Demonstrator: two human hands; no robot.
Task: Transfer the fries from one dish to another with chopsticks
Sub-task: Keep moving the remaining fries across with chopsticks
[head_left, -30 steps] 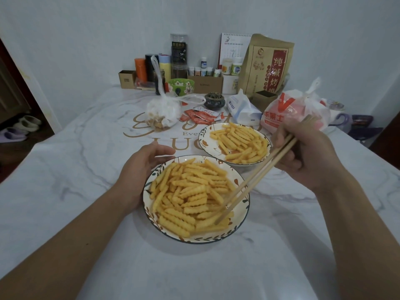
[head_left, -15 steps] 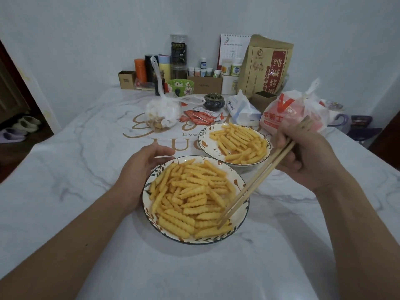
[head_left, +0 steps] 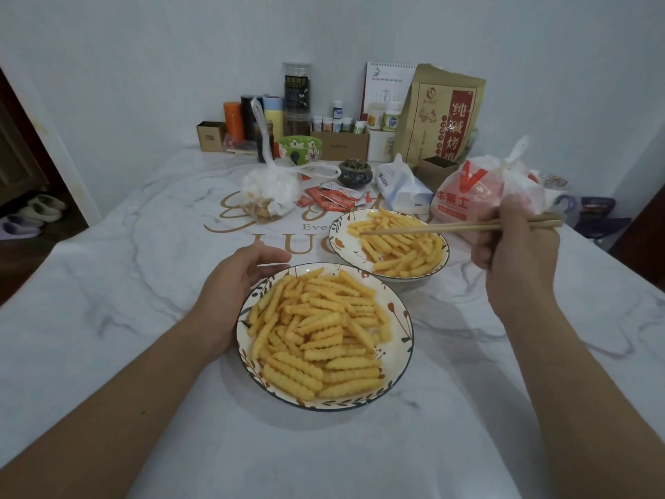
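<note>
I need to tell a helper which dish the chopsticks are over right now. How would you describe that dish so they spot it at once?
On the white marble table, two flowered dishes of crinkle fries sit in the middle. Take the far dish, behind the near dish that the left hand steadies. It is smaller in view, less full, and has the chopsticks from the right hand above it.
</note>
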